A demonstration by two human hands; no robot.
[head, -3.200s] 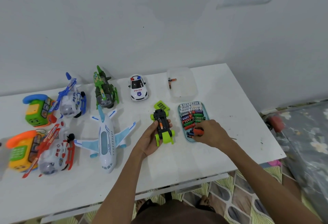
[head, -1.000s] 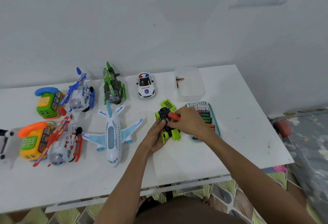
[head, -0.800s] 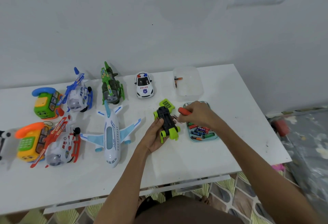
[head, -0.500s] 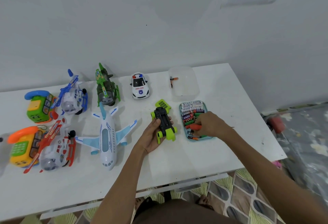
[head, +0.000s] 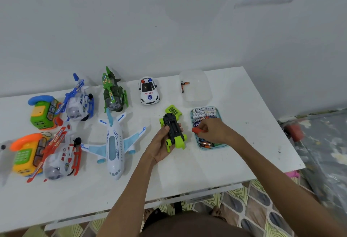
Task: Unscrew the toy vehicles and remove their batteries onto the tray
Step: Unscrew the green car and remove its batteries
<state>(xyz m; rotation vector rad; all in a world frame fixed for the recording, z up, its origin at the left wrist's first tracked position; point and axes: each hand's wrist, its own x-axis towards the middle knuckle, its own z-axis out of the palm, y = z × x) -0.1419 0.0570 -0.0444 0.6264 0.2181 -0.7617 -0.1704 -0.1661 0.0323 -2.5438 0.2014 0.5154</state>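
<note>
Left hand grasps the car, belly up, fingers curled round its black underside, mid-desk and just left of the tray. Right hand pinches the orange screwdriver and hovers over the tray's middle, above the batteries lying in it. A green cover lies at the car's far end.

The tray sits in the right half of the desk, with a bare strip between it and the right edge. A broad bare band runs from the car to the front edge. Near the back edge stand a clear tub, a police car, a green helicopter and a blue helicopter. The plane, a red helicopter and two toy phones fill the left half.

A second ago the right hand worked the screwdriver at the car; now it is off the car and over the tray. The left hand's grip is unchanged.

"POLICE" reads on the white car's hood. The plane's side lettering looks like "FLIGHT". Battery labels are too small to read.
</note>
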